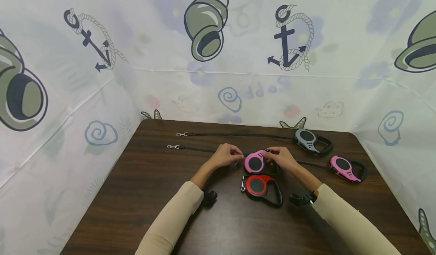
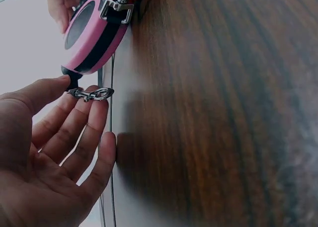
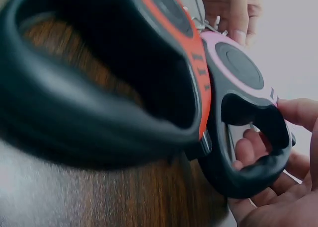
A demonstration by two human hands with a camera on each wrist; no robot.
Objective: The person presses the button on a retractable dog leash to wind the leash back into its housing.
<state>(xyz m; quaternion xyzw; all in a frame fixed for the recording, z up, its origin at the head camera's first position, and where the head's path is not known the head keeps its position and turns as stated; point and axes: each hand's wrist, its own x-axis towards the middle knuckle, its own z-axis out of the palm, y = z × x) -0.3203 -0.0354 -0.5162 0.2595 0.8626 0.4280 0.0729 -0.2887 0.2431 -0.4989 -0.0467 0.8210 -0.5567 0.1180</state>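
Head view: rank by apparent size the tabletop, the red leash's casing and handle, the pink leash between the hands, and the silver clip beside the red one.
1. Tabletop
2. Red leash and pink leash: too alike to rank, since the right hand covers part of the pink one.
3. Silver clip
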